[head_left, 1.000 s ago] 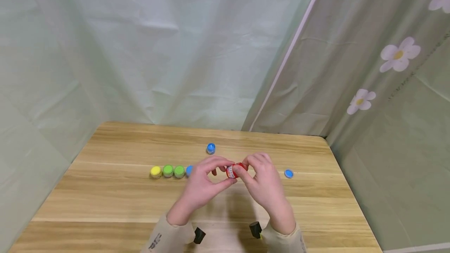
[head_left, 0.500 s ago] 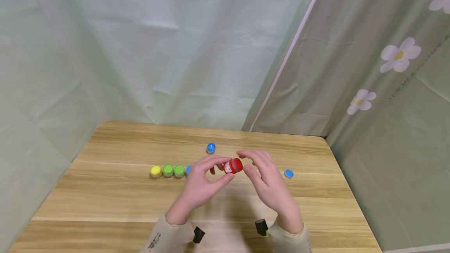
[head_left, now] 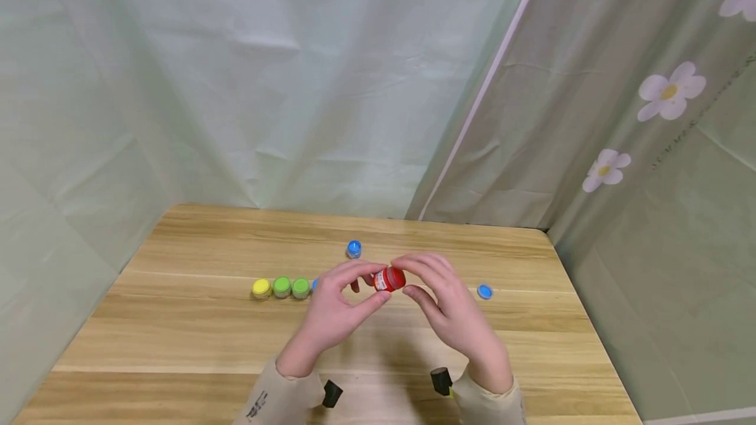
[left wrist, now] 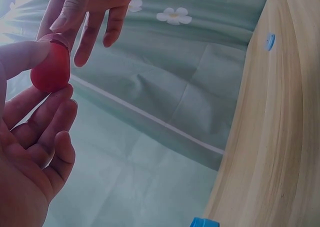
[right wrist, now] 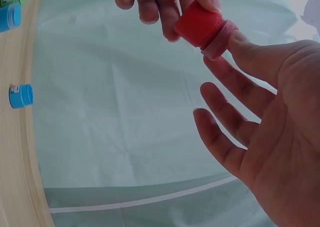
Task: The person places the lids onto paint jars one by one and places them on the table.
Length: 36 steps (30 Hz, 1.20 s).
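My left hand [head_left: 336, 310] holds a small red paint jar [head_left: 382, 279] between thumb and fingers, tilted with its red lid [head_left: 397, 277] toward the right. White label print shows on its side. My right hand [head_left: 455, 310] is at the lid, thumb below and index finger above. In the right wrist view, the right thumb and index fingertip [right wrist: 210, 62] meet the lid's edge while the other fingers stay spread. The left wrist view shows the left thumb [left wrist: 30, 57] pressed on the red jar.
On the wooden table [head_left: 195, 340] a yellow jar [head_left: 262, 288], two green jars [head_left: 282, 286] and a partly hidden blue jar [head_left: 315, 284] stand in a row. Behind is an uncapped blue jar [head_left: 354, 249]. A loose blue lid [head_left: 485, 292] lies right. Curtains [head_left: 331, 84] hang behind.
The right hand first came away from the red lid, its fingers opening, then closed in around it again. The left hand kept the jar, shifting slightly left.
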Each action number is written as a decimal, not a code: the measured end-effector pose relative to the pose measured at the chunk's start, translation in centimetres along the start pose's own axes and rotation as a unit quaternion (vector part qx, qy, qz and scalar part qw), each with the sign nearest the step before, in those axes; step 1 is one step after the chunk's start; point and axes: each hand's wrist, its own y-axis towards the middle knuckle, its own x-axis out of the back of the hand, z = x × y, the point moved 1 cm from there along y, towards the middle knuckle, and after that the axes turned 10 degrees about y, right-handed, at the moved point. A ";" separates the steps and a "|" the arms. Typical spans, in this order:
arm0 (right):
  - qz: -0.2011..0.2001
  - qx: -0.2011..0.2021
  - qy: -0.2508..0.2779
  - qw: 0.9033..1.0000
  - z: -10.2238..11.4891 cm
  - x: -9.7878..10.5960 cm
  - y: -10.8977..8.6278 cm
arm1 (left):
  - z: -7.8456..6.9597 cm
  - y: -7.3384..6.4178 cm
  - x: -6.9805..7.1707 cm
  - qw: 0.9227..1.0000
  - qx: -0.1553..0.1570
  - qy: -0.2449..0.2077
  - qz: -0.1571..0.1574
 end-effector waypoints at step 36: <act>-0.029 -0.040 -0.022 0.999 -0.1 -0.2 -0.1 | -0.2 0.1 0.1 1.000 -0.016 0.011 0.006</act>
